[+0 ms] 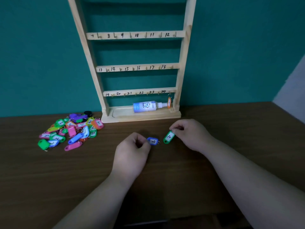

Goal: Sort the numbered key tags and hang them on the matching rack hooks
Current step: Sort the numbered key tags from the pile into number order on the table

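Note:
My left hand (pixel 132 152) pinches a small blue key tag (pixel 153 140) at its left end, just above the table. My right hand (pixel 189 133) pinches the ring end of a green tag marked 10 (pixel 168 137), whose other end points down and left. A wooden rack (pixel 137 68) stands against the teal wall with bars numbered 7 to 24 and small hooks. An orange tag (pixel 169 102) hangs at the hook by 24. A heap of coloured numbered tags (pixel 71 131) lies on the table at the left.
A white spray bottle (pixel 148 106) lies on its side in the rack's base tray. A small black round object (pixel 88 113) sits behind the heap. The brown wooden table (pixel 165 179) spreads out in front of the rack.

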